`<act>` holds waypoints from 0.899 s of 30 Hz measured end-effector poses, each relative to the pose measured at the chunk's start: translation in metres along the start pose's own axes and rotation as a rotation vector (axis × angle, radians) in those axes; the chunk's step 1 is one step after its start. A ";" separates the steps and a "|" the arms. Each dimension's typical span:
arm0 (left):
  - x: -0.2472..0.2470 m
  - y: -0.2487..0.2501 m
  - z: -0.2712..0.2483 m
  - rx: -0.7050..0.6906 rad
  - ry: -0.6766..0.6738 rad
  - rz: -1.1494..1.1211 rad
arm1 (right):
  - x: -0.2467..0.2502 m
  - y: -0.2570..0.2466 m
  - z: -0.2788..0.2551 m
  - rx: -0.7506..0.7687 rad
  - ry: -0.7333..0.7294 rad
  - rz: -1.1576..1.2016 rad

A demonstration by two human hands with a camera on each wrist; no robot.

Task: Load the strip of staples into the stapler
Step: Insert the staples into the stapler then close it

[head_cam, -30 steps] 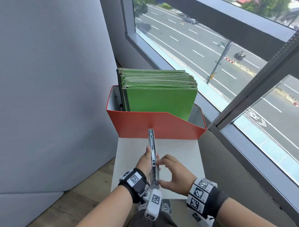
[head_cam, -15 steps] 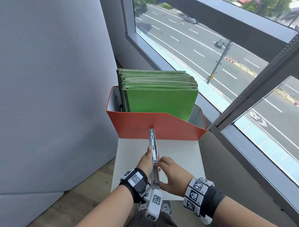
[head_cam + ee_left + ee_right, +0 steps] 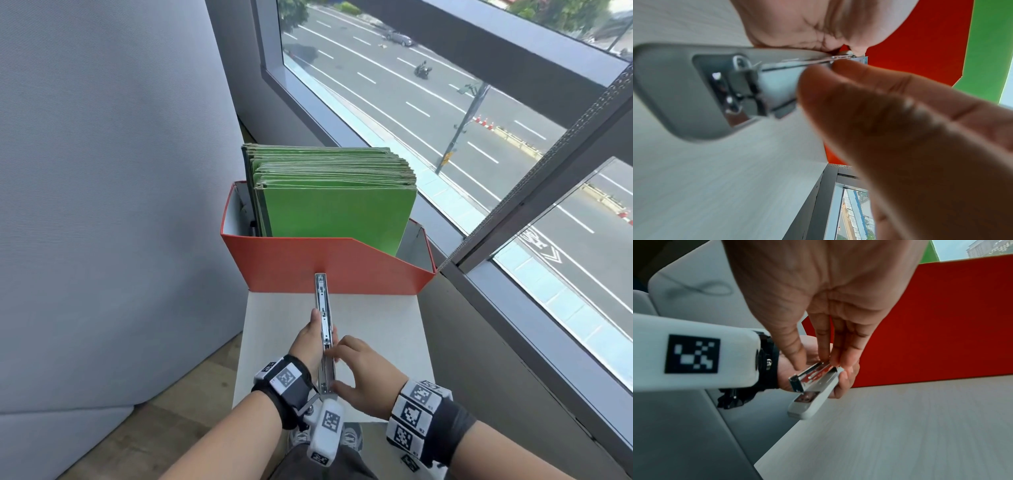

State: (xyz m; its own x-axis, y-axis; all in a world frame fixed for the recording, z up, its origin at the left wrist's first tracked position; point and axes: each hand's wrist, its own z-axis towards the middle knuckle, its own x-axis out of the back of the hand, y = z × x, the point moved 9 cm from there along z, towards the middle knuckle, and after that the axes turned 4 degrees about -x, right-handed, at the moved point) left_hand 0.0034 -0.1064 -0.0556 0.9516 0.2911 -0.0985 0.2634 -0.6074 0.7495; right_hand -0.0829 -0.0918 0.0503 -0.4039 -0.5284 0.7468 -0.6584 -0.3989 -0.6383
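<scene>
Above table [image 3: 376, 329], hands perhaps gripping stapler [image 3: 323, 308]

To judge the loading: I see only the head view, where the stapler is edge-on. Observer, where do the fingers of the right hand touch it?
Observer: In the right wrist view, the right hand pinches the open metal channel of the stapler, thumb on one side, fingertips on the other.
Operator: Does the left hand grip the body?
Observer: Yes, the left hand curls its fingers round the white body from below.
Operator: Is the strip inside?
Observer: Cannot tell; the channel shows only shiny reddish reflections.
</scene>
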 end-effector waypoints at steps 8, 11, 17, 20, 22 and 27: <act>0.000 -0.002 0.000 0.013 0.004 -0.031 | -0.008 0.006 -0.002 -0.063 0.054 0.054; 0.001 -0.004 -0.001 0.028 0.002 -0.017 | 0.008 0.017 0.009 -0.128 0.081 0.190; -0.017 0.000 -0.019 0.051 -0.095 -0.071 | 0.036 0.079 0.060 -0.528 0.206 0.554; -0.024 -0.002 -0.027 0.064 -0.142 -0.045 | 0.029 0.086 0.078 -0.609 0.134 0.797; -0.025 -0.004 -0.032 0.068 -0.166 -0.063 | 0.030 0.087 0.082 -0.618 0.125 0.840; -0.015 -0.029 -0.044 0.200 -0.247 -0.212 | 0.032 0.098 0.090 -0.626 0.151 0.854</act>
State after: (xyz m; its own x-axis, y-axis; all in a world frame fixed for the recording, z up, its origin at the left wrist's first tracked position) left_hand -0.0258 -0.0607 -0.0466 0.8759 0.2534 -0.4106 0.4606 -0.6925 0.5552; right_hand -0.1038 -0.2151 -0.0053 -0.9316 -0.3352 0.1405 -0.3116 0.5375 -0.7835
